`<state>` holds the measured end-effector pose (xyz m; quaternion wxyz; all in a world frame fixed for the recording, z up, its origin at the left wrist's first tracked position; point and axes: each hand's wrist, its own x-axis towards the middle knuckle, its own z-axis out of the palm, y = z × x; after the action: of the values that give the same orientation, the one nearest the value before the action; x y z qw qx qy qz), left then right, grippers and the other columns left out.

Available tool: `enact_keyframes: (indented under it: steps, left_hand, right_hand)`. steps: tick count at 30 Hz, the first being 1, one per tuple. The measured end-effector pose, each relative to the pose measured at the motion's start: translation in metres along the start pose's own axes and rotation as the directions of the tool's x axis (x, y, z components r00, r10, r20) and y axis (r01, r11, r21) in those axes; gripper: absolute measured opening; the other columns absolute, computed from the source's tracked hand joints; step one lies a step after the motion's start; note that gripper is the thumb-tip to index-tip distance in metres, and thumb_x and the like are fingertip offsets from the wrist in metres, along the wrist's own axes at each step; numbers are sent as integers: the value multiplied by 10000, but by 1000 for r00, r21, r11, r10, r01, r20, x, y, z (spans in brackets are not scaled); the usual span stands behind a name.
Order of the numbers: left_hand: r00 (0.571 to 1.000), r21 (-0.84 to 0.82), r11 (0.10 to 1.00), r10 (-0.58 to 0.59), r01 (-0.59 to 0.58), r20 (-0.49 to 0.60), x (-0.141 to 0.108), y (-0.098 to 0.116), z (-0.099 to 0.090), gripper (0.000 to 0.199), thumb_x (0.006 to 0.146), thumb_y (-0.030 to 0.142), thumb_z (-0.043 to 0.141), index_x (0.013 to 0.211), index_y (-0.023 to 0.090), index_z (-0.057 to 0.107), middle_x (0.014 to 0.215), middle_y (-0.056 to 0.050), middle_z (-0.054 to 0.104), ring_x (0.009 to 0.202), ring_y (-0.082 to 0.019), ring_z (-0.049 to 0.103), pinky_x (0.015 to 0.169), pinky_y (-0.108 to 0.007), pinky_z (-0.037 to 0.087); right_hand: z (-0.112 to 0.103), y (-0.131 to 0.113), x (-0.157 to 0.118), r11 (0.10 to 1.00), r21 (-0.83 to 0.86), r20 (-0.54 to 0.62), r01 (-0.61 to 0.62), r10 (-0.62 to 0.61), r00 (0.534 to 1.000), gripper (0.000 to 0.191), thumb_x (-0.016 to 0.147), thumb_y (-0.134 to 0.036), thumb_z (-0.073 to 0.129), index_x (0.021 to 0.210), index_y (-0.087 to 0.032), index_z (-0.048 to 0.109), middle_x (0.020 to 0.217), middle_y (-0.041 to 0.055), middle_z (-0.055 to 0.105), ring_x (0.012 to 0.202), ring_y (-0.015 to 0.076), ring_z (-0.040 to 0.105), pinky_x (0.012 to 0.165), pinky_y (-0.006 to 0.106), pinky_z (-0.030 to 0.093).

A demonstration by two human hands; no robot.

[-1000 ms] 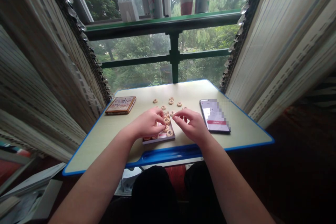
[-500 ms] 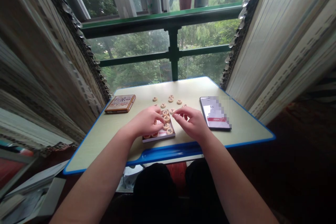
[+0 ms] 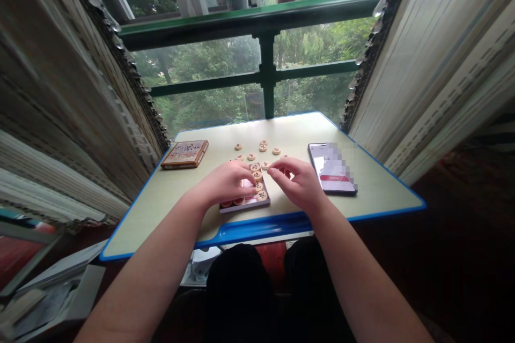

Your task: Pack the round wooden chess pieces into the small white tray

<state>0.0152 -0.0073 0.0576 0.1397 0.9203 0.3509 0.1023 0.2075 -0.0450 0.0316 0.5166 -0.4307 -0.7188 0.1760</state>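
My left hand (image 3: 223, 182) reaches over a shallow open tray (image 3: 246, 207) of round wooden Chinese chess pieces, covering its left part. Its thumb and index finger are apart and rest against the column of pieces, beside a piece (image 3: 256, 176) with dark lettering. Another piece (image 3: 262, 195) sits in the tray's near right corner. Just right of the tray, my right hand (image 3: 296, 179) hovers with its thumb and curled fingers apart. Its thumb tip is close to a loose piece (image 3: 265, 165); whatever lies under its fingers is partly hidden.
Several loose pieces (image 3: 263, 148) lie beyond the tray. A flat decorated box (image 3: 185, 154) is at the table's left, and a phone (image 3: 333, 171) at the right. The table (image 3: 161, 214) has a blue edge and faces a window with a green railing (image 3: 267, 59).
The view has tilted slightly, shifting everything up a little. My left thumb has slid slightly over the tray's pieces. My right hand stays beside the tray.
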Motion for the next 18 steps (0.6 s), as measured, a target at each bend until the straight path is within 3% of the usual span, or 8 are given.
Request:
enact_keyframes:
  steps: [8,18]
  left_hand:
    - [1000,15,1000,-2,2,-22,1,1,0,174,759,270,606,676,168,719,676,-23,622,657,-121,537,630,-231,386]
    - [1000,-34,999,19,-18,11,2,-4,2,178,778,279,598,706,164,713,688,-18,618,648,-113,538,629,-230,388]
  right_hand:
    - [1,-1,0,1000,3,-7,20,-20,1000,128,797,-249,583,716,-177,652,702,18,671,599,119,546,612,255,448]
    - [1,-1,0,1000,-11,0,29,-29,1000,127,799,-243,582,714,-176,650,695,16,667,600,117,545,599,249,436]
